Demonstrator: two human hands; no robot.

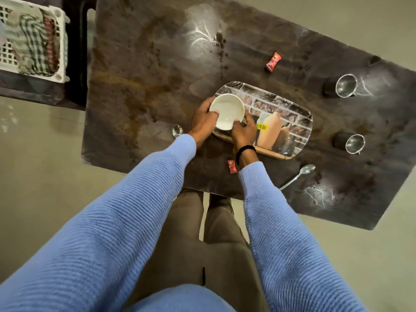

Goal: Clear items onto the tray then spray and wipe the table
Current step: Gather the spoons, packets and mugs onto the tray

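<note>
A white bowl (227,111) is held over the left end of a printed tray (290,111) that lies on the dark table (139,70). My left hand (203,120) grips the bowl's left rim and my right hand (244,131) grips its near right rim. Two steel cups (345,86) (354,143) stand to the right of the tray. One spoon (177,130) lies left of my left wrist, another spoon (298,175) near the front edge. One red sachet (273,61) lies beyond the tray, a second red sachet (232,166) by my right wrist.
Brown crumbs (219,39) and white powder smears (200,30) mark the table's far side, and more smears (315,194) sit at its near right corner. A white basket (60,41) with checked cloths stands on a separate surface at the far left. My legs are below the table's front edge.
</note>
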